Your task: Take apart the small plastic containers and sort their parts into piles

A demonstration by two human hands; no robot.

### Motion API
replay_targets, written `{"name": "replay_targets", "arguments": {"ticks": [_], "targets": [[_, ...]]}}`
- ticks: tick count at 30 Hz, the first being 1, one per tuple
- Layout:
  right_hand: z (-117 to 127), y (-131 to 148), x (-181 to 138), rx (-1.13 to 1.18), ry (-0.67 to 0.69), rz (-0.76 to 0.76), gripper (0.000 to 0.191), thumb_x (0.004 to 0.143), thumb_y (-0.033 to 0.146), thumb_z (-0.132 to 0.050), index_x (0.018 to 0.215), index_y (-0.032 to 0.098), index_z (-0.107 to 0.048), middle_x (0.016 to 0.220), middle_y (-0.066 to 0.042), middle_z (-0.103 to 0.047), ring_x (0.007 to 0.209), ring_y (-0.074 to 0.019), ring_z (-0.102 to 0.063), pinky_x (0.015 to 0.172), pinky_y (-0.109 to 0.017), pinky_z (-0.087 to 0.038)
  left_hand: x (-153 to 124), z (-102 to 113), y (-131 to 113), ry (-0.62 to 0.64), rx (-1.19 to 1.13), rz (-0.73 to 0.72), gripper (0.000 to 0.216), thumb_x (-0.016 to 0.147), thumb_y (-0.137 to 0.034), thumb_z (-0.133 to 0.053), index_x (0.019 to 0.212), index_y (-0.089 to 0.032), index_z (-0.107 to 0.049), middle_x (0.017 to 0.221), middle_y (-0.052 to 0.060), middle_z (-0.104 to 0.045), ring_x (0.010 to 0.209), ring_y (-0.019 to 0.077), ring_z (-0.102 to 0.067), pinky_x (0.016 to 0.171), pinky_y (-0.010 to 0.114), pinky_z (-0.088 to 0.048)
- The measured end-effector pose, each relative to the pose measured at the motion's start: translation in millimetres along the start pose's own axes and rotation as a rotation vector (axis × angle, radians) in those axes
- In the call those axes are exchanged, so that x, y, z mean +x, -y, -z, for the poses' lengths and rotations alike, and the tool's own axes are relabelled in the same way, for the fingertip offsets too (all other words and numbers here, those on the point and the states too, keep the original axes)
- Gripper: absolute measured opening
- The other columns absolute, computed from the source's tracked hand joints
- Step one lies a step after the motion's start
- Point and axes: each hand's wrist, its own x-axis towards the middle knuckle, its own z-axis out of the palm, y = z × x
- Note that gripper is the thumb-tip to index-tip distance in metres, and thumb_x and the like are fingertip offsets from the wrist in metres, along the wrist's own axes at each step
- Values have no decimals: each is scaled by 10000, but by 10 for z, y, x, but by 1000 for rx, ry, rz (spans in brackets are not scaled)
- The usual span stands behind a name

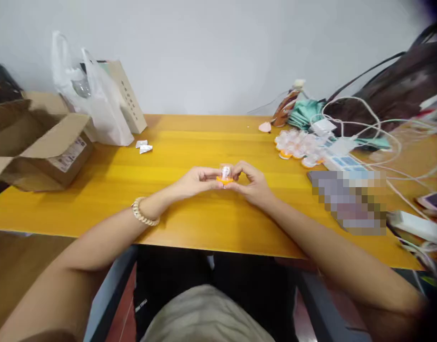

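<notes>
Between my two hands, over the middle of the wooden table, is a small clear plastic capsule with an orange rim (225,175). Something whitish with dark marks shows inside it, too small to name. My left hand (200,181) grips its left side with thumb and fingers. From the right, my right hand (250,183) pinches the opposite side, its index finger bent. A pile of similar clear capsules with orange rims (298,145) lies farther back on the right.
An open cardboard box (57,152) stands at the left, beside a white plastic bag (107,109) and a beige box (127,97). Foil scraps (144,147) lie near them. On the right are a blurred-out flat object (346,204), white cables (378,124) and a dark bag (389,90).
</notes>
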Motion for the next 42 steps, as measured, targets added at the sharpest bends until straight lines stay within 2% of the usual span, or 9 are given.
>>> {"name": "replay_targets", "arguments": {"ticks": [5, 9, 18, 21, 25, 31, 35, 38, 42], "targets": [[-69, -52, 4, 10, -53, -192, 315, 692, 433, -700, 841, 205, -543, 669, 37, -491, 607, -109, -447, 596, -257, -386, 63, 23, 164, -140, 9, -4, 362, 685, -238, -735, 1013, -140, -618, 952, 46, -655, 854, 140, -602, 856, 314, -439], [-136, -79, 16, 71, -59, -360, 324, 645, 445, -725, 759, 191, -559, 631, 37, -510, 549, -94, -419, 536, -246, -362, 77, 29, 289, -219, 39, 60, 326, 646, -241, -766, 914, -122, -625, 849, 34, -652, 754, 118, -602, 806, 310, -459], [-64, 81, 64, 386, 13, -412, 334, 648, 489, -683, 786, 200, -588, 759, -12, -603, 692, -143, -559, 667, -294, -451, 25, -78, 117, -50, -176, 51, 320, 699, -305, -734, 954, -129, -654, 908, 67, -674, 831, 153, -623, 835, 316, -458], [-68, 48, 30, 277, 49, -377, 398, 693, 474, -646, 985, 224, -543, 829, -10, -567, 745, -148, -550, 694, -299, -447, 61, -66, 165, -97, -118, 54, 339, 689, -328, -739, 932, -125, -618, 922, 66, -653, 850, 150, -608, 837, 312, -446], [-129, -33, -24, -96, -17, -326, 637, 600, 445, -741, 1103, 227, -416, 730, 42, -441, 647, -135, -469, 619, -283, -405, 113, 4, 300, -163, -38, 15, 394, 643, -357, -759, 909, -140, -567, 917, 47, -616, 831, 138, -582, 801, 290, -439], [-108, -65, -31, -266, 89, -353, 345, 670, 440, -691, 780, 212, -455, 605, 60, -446, 540, -107, -404, 528, -244, -329, 112, 30, 344, -208, 271, 47, 346, 647, -285, -749, 924, -157, -585, 898, 23, -581, 771, 121, -544, 730, 265, -430], [-58, -51, -51, -240, 270, -230, 206, 753, 338, -604, 877, 208, -506, 769, 0, -568, 659, -136, -507, 609, -263, -395, 103, 46, 347, -137, 446, 61, 311, 659, -301, -734, 889, -154, -585, 811, 1, -570, 701, 114, -509, 637, 235, -397], [-66, -41, -67, -267, 326, -140, 386, 723, 298, -620, 1061, 203, -460, 956, -56, -560, 812, -174, -540, 693, -291, -421, 106, 85, 353, -103, 489, 55, 305, 668, -305, -718, 883, -139, -577, 826, 15, -577, 708, 123, -515, 640, 244, -398], [-118, -44, -69, -396, 229, -300, 452, 734, 426, -620, 1070, 202, -415, 678, 26, -497, 589, -155, -494, 563, -278, -382, 114, 123, 346, -39, 472, 50, 323, 670, -312, -715, 900, -145, -562, 846, 19, -581, 724, 131, -529, 661, 259, -412]]}}
